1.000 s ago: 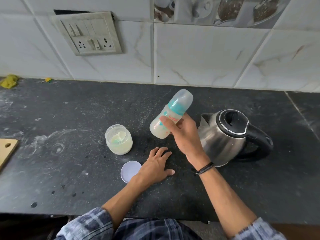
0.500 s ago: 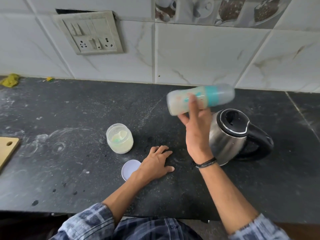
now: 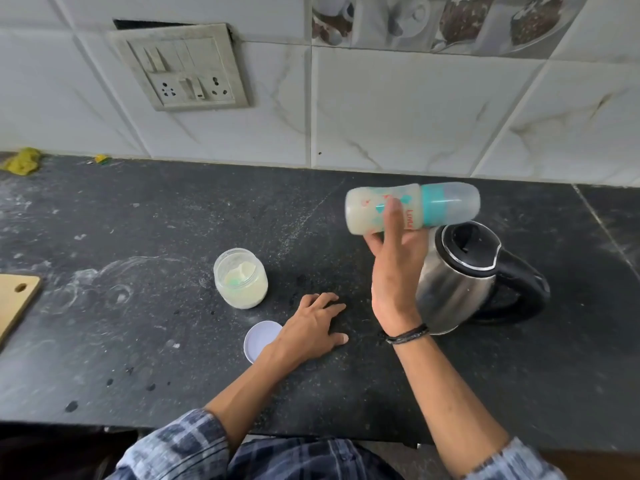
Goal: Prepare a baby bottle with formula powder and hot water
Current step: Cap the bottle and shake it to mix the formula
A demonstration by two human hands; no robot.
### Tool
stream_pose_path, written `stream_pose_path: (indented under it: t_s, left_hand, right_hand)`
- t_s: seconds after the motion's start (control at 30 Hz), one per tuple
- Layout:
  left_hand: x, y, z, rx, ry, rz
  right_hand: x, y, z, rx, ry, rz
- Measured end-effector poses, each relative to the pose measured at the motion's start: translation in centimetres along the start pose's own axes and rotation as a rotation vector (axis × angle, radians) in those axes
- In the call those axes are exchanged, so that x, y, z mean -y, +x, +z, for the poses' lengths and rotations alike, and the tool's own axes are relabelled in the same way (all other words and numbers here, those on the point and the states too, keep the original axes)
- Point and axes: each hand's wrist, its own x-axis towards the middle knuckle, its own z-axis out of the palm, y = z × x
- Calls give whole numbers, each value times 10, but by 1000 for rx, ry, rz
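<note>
My right hand (image 3: 394,265) grips the baby bottle (image 3: 412,209) in the air above the counter. The bottle lies on its side, its teal collar and clear cap pointing right, and it holds cloudy white liquid. A steel kettle (image 3: 460,282) with a black lid and handle stands just right of that hand. The open formula jar (image 3: 240,282), with pale powder and a green scoop inside, stands to the left. Its white lid (image 3: 259,341) lies flat in front of it. My left hand (image 3: 311,327) rests flat on the black counter (image 3: 104,323), fingers spread.
A wooden board (image 3: 14,303) pokes in at the left edge. A yellow cloth (image 3: 22,161) lies at the back left by the tiled wall. A socket panel (image 3: 180,67) is mounted on the wall above. The counter's front edge runs just before my body.
The bottle went from tilted, cap up, near the counter to lying sideways higher up and farther right over the kettle. My left hand stayed put.
</note>
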Motion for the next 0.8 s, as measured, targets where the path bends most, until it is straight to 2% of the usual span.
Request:
stream_pose_path:
  t_s: [0.1,0.13,0.27,0.3,0.4,0.43,0.53,0.57,0.7,0.73,0.8]
  left_hand:
    - [0,1,-2,10,-8,-5]
    - [0,2,-4,19,-10,-5]
    - [0,3,-6,27,-30,-9]
    - [0,3,-5,23,-27,-7]
    - [-1,2,-4,13,-19,-10]
    - [0,2,-5,17,-14,-10]
    - [-2,3,-6,12,-18,-10]
    - [-3,3,-6,9,-22,-12]
    - [-2,3,-5,18,-12,-11]
    - [-2,3,-6,22,-11,-11]
    - [-1,3,-5,12,-17,-10]
  right_hand:
    - [-10,-1,-8,256,-340,102]
    - [-13,-2,-10,256,-362,85]
    - [-1,-4,-1,23,-22,65]
    - [2,0,0,46,-50,81]
    - [-3,7,-9,223,-362,96]
    - [-3,7,-11,207,-347,74]
    - [7,4,-3,31,-64,45]
    - [8,4,-2,31,-41,40]
    - [1,10,-12,230,-399,100]
    - [2,9,-13,202,-372,77]
    - [8,7,-9,71,-147,42]
